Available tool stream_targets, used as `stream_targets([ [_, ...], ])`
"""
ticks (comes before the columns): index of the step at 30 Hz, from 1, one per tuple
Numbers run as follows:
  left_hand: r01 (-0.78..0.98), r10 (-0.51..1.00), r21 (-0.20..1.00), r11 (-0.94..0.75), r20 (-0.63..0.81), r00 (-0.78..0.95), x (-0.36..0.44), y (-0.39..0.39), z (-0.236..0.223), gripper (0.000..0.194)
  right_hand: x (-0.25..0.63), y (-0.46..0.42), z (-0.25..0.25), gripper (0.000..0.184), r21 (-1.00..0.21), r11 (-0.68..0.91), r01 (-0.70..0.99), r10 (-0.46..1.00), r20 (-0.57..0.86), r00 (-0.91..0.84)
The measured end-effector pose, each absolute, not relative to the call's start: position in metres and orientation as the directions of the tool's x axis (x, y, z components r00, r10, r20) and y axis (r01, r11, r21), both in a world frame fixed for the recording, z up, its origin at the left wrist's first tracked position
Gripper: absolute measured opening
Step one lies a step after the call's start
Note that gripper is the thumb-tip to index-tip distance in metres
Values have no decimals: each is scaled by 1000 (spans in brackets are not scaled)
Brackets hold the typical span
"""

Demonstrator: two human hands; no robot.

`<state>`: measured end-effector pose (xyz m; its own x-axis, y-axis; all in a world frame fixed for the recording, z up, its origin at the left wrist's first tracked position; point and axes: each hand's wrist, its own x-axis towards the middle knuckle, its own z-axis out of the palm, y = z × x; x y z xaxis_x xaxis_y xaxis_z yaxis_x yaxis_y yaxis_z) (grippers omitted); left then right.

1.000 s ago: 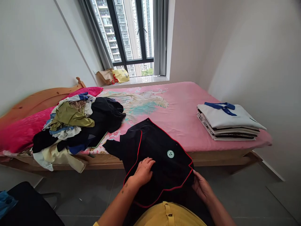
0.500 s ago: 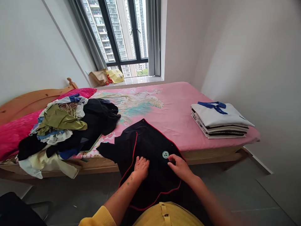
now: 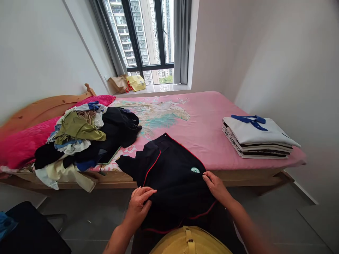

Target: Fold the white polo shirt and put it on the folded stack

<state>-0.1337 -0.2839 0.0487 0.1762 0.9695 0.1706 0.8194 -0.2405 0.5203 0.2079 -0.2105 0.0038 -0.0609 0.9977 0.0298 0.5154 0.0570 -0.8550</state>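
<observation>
A black jacket (image 3: 174, 176) with red piping and a round white-and-green badge lies partly on the bed's near edge and partly over my lap. My left hand (image 3: 140, 204) is closed on the jacket's left side, fingers on top and thumb towards me. At the right edge, just beside the badge, my right hand (image 3: 215, 185) pinches the cloth between thumb and fingers. One sleeve sticks out to the left on the bed. The lower hem, edged in red, hangs down near my yellow top (image 3: 169, 243).
A heap of mixed clothes (image 3: 79, 128) sprawls at the bed's left, some hanging over the edge. A neat stack of folded shirts (image 3: 259, 137) sits at the right end of the pink bed (image 3: 206, 116). A black chair (image 3: 31, 229) stands lower left.
My left hand has moved from the jacket's middle out to its left side. My right hand has shifted to the right edge, past the badge. The view has turned slightly left.
</observation>
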Motion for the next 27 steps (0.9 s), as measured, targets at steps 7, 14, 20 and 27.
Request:
stream_targets([
  [7,679,941,673,-294,328,82,-128,-292,51,31,225,-208,15,32,-810,51,584,997,79,23],
  [14,316,828,940,127,75,-556,-161,-295,58,39,242,-206,4,33,-947,-91,308,982,-34,185],
  [20,302,865,939,163,12,-501,-157,-283,53,43,234,-208,22,41,-958,-194,-210,951,-236,199],
  [27,689,999,725,-4,37,-34,-138,-295,37,30,241,-230,-16,39,-954,-258,152,966,-255,39],
])
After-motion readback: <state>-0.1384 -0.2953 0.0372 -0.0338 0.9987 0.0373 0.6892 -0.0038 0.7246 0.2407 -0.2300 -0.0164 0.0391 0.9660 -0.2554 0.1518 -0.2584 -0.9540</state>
